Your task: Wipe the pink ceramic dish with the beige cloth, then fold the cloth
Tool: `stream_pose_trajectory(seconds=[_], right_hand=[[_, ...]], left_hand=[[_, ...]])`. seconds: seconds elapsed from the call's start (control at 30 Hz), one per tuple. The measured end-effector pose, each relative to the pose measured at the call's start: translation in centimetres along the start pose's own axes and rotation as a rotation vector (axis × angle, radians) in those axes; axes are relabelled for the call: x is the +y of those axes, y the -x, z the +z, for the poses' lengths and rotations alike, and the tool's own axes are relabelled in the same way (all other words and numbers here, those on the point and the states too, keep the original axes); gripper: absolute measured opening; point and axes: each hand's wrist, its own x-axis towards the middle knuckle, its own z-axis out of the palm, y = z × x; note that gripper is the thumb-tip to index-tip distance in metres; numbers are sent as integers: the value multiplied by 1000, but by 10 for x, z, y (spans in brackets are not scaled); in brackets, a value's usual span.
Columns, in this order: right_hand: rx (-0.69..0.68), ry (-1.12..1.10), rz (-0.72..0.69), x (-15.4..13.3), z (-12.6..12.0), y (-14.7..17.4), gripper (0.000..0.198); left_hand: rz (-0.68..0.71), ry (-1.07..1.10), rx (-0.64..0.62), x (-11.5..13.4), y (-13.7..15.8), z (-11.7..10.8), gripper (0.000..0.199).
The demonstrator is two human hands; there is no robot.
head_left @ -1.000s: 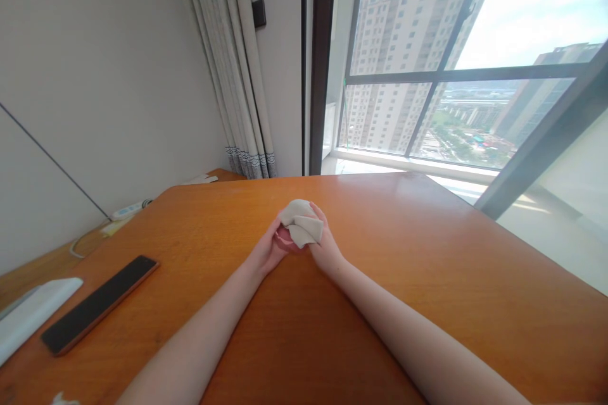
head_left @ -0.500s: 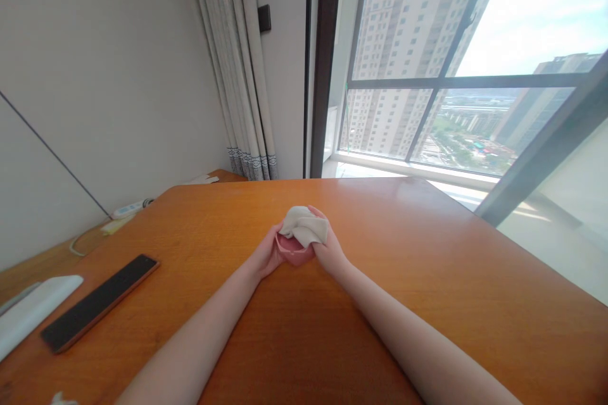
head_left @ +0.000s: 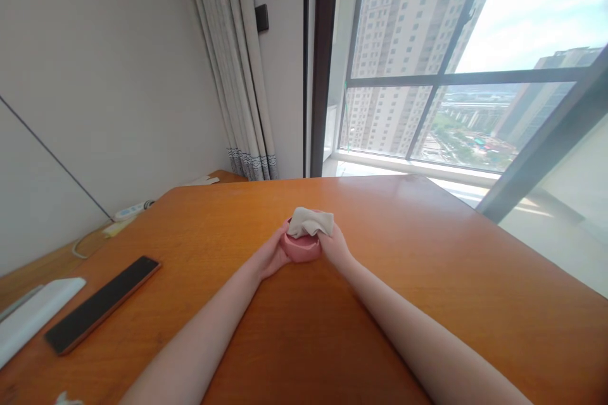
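Observation:
A small pink bowl, its rim angular and notched, is held just above or on the wooden table; I cannot tell whether it touches. My left hand grips the bowl by its left side, fingers curled round the wall. Over the bowl's opening and far rim lies a light grey-beige cloth. My right hand is closed on this cloth at the bowl's right side, and most of its fingers are hidden under the fabric. The cloth covers much of the bowl's inside.
A dark phone-like slab lies on the table at the left, beside a white flat object. Farther back are a power strip and a cable. A whitish scrap shows at the bottom left edge. Curtain and window stand beyond.
The bowl has shifted slightly right and tilted, showing more of its outer wall. My right hand has moved the cloth a little rightward along the rim.

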Motion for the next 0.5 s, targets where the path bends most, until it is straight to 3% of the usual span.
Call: stream_pose_trajectory(seconds=[0.17,0.3,0.4,0.5], right_hand=[[89,99,-43,3,16,11,44],[133,133,-98,0,25,18,42],[157,78,-117,-4,20,16,48],[84,65,-149,-8,13,13,44]], left_hand=[[143,56,132,-6,-4,9,48],[244,-2,127,-4,-4,12,53],[156,-38,74,-2,-3,10,51],[118,-27,126,-3,-5,8,48]])
